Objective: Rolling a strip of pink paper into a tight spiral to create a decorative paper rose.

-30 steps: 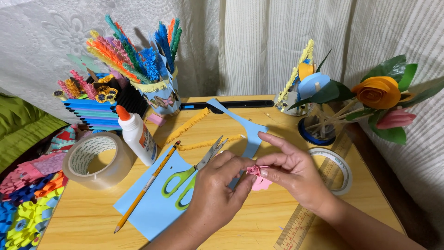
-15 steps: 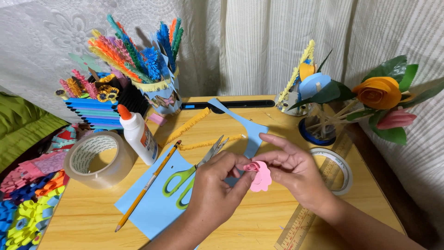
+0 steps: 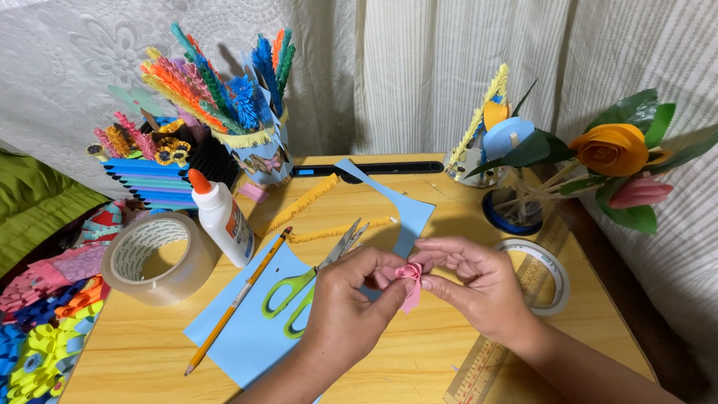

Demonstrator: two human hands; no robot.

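Head view, looking down on wooden tabletop (image 3: pixel 419 352). Left hand (image 3: pixel 345 299) and right hand (image 3: pixel 479 280) meeting mid-frame, both pinched shut on small pink paper roll (image 3: pixel 408 272), rolled like a rosebud, loose pink tail hanging below it. Left thumb and forefinger closed on roll's left side, right fingertips closed on its right side; roll held just above tabletop, near centre, over edge of blue paper sheet (image 3: pixel 247 329). Green-handled scissors (image 3: pixel 303 292) lying on blue sheet just left of left hand, blades pointing up-right. Yellow pencil (image 3: pixel 239 299) lying diagonal across sheet's left edge. White glue bottle (image 3: pixel 221 217) with orange cap upright, just beside big roll of clear packing tape (image 3: pixel 149 258) at left. Two yellow fringed paper strips (image 3: pixel 303 206) behind scissors. Smaller tape ring (image 3: pixel 550 273) lying flat right of right hand, ruler (image 3: pixel 508 337) running diagonal along right edge, partly under right wrist. Holder of coloured fringed paper sticks (image 3: pixel 224 97) back left, stack of blue paper (image 3: pixel 153 187) beside it. Vase with paper flowers (image 3: pixel 613 150), orange and pink, back right. Pile of paper flower cutouts (image 3: pixel 37 337) off tabletop at far left.
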